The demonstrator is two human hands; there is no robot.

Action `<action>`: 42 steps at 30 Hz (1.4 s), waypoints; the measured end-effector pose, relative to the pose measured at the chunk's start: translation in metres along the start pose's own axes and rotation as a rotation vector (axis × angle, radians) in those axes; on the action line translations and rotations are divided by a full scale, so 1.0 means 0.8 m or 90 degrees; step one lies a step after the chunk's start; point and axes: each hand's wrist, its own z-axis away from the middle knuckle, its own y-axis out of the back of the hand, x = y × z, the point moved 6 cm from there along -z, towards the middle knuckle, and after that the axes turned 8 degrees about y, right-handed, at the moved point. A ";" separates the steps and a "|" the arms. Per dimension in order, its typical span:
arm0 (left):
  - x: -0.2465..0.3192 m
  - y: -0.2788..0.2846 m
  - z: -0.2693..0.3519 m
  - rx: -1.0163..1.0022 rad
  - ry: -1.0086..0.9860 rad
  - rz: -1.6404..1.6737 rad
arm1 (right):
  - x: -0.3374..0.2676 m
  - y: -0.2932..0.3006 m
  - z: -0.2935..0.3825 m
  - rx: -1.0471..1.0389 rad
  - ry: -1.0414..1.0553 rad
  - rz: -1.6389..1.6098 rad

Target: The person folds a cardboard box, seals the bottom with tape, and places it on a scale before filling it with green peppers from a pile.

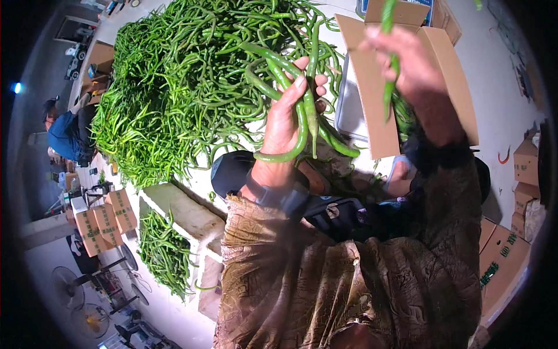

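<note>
My left hand is closed around several long green chili peppers, whose curved ends stick out on both sides. Up and to the right, my right hand grips a single green chili pepper and looks blurred. This hand is above an open cardboard box with its flaps spread. Inside the box, more green peppers show partly, the rest hidden by my forearm. A large heap of green chili peppers covers the floor ahead and to the left of my left hand.
A white foam box stands at my left, with a smaller pile of peppers beside it. Stacked cartons and fans are farther left. At far left a person bends near the heap. More cartons lie at right.
</note>
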 end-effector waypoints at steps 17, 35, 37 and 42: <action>-0.016 0.002 -0.027 -0.061 -0.049 0.074 | 0.089 -0.092 0.043 -0.265 -0.081 -0.183; -0.018 -0.006 -0.018 0.077 -0.075 -0.017 | -0.012 -0.171 0.054 -0.229 -0.157 -0.124; -0.019 0.014 -0.027 0.064 -0.058 -0.182 | -0.078 -0.248 0.110 -0.481 -0.150 0.043; 0.003 -0.018 0.010 0.152 -0.030 -0.137 | -0.045 -0.245 0.089 -0.440 -0.080 -0.142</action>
